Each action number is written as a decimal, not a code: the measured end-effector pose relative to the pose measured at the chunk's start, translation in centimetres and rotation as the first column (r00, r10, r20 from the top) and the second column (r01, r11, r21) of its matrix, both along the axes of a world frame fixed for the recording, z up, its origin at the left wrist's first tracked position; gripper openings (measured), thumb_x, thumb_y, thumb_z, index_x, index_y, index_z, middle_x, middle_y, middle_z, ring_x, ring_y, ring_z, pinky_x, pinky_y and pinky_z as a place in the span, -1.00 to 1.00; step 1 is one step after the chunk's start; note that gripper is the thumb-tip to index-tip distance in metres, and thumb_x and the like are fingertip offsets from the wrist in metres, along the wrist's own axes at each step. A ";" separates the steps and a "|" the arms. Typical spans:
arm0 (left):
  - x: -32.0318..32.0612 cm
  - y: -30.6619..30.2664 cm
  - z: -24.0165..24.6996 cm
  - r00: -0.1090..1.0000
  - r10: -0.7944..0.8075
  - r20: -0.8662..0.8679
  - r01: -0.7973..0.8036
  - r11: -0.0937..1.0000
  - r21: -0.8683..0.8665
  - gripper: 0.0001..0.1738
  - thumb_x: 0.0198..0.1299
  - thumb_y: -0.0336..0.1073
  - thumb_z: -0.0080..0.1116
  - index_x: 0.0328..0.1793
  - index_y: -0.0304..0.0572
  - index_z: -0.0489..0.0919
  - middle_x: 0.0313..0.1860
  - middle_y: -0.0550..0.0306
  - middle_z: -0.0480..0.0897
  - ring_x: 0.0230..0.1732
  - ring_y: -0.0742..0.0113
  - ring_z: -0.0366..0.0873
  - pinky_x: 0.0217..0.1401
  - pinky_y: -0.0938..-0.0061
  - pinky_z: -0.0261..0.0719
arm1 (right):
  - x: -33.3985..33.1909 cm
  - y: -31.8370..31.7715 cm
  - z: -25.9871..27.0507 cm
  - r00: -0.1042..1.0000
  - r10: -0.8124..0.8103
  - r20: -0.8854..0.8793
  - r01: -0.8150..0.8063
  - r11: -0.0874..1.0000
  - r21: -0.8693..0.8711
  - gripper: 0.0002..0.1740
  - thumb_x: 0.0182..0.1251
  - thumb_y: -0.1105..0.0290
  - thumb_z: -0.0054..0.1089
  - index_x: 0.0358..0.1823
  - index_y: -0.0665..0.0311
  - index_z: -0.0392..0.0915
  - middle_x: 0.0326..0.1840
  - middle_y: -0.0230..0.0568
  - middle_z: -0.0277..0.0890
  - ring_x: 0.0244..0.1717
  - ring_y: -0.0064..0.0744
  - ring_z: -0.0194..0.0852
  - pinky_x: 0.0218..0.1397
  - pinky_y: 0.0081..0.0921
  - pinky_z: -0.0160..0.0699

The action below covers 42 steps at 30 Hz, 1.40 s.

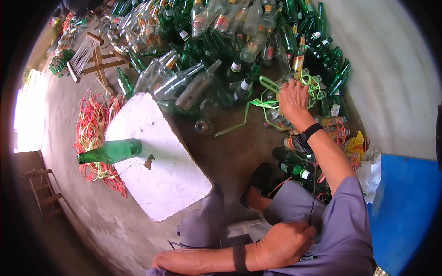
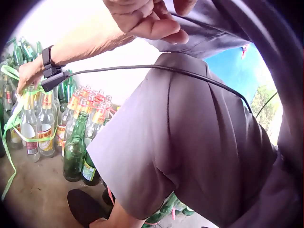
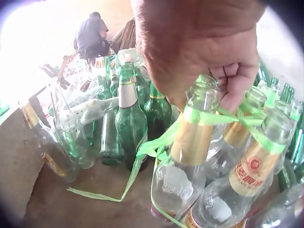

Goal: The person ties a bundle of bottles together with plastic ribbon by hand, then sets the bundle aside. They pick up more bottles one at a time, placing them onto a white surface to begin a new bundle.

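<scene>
At the upper right of the head view, my right hand [image 1: 293, 99] is over a cluster of clear bottles looped with green plastic strap [image 1: 312, 87]. In the right wrist view its fingers [image 3: 232, 85] curl round the neck of a clear bottle [image 3: 190, 142], and the strap [image 3: 202, 117] crosses that neck just below the hand. A second clear bottle [image 3: 251, 173] stands beside it, also inside the strap. My left hand [image 1: 286, 243] is over my lap, loosely curled, holding nothing visible; the left wrist view shows its fingers [image 2: 159, 28] above a black cable.
A green bottle [image 1: 120, 151] lies on a white board [image 1: 170, 184] at left, beside red and green straps [image 1: 94, 129]. Many bottles [image 1: 221, 27] are heaped ahead. A wooden stool frame [image 1: 99, 64] stands beyond; a blue panel [image 1: 405, 198] is at right. Another person [image 3: 92, 35] is in the background.
</scene>
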<state>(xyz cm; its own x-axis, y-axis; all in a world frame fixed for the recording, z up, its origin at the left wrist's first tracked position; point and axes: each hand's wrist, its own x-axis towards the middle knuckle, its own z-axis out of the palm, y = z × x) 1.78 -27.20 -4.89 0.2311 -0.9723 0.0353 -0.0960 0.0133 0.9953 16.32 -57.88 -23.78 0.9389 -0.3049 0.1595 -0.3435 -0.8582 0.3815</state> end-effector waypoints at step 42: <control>2.8 -1.5 -0.7 0.998 0.041 -0.039 -0.039 0.998 0.054 -0.86 0.08 -0.35 0.22 -0.32 -0.27 0.56 -0.47 -0.10 0.58 -0.44 -0.12 0.61 -0.36 0.09 0.58 | 7.4 1.4 -6.1 0.594 0.145 -0.791 -0.017 0.986 0.168 -0.63 0.44 0.22 0.20 0.21 0.07 0.72 0.46 -0.18 0.50 0.50 -0.10 0.38 0.11 0.28 0.73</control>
<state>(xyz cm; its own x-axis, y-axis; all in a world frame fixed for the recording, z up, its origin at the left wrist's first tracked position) 4.61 -28.74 -5.58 0.2701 -0.9625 -0.0264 -0.0558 -0.0430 0.9975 23.68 -56.52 -29.85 0.6912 -0.1778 -0.7004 0.1173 -0.9288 0.3516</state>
